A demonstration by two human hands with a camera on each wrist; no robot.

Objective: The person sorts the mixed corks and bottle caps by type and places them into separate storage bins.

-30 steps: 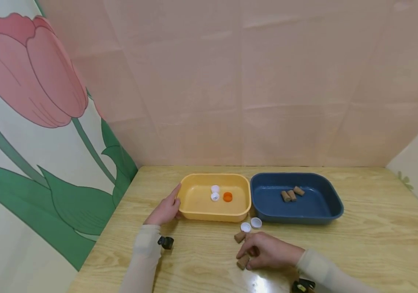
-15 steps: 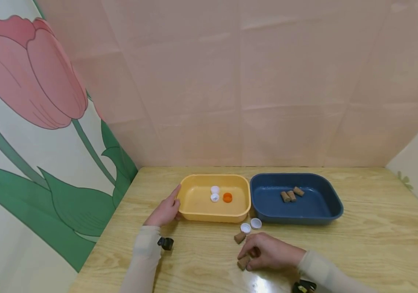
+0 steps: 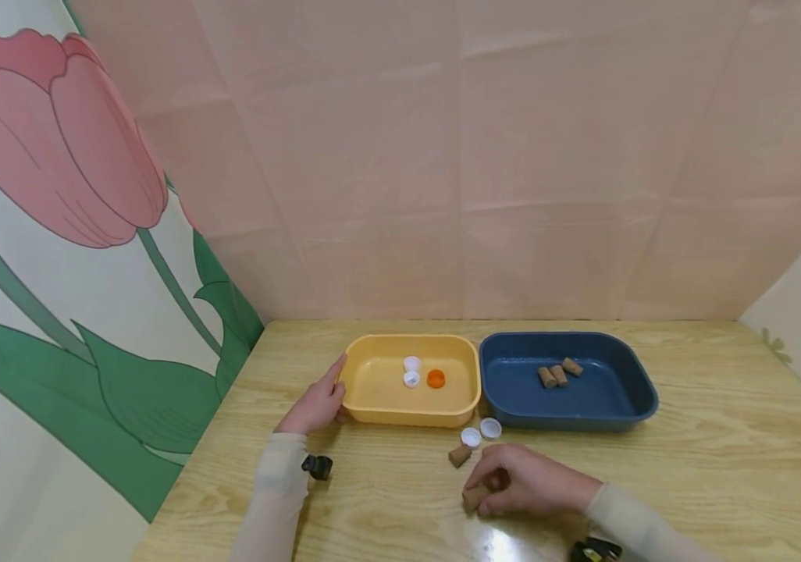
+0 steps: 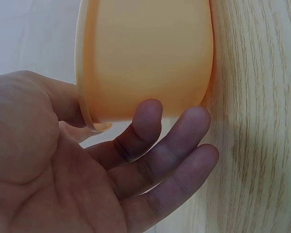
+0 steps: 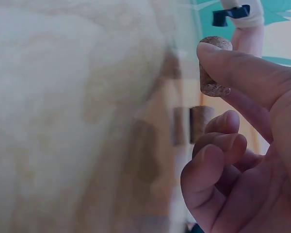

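Note:
My right hand (image 3: 513,484) rests low on the wooden table (image 3: 724,437) and pinches a brown cork (image 3: 473,496) between thumb and fingers; the right wrist view shows that cork (image 5: 211,68) held at the thumb tip. A second cork (image 3: 460,455) lies just beyond it, beside two white caps (image 3: 481,432). My left hand (image 3: 316,402) lies with straight fingers against the left end of the yellow tray (image 3: 372,410), whose wall (image 4: 145,58) fills the left wrist view. The yellow tray holds two white caps and an orange cap (image 3: 436,378). The blue tray (image 3: 625,410) holds three corks (image 3: 558,373).
The two trays stand side by side at the table's middle. A pink backdrop rises behind them and a tulip-printed panel (image 3: 56,234) closes the left side. Bare wood stretches to the right of the blue tray.
My right hand has drawn the cork slightly right and up off the table, closing its grip on it. The left hand and both trays have not moved.

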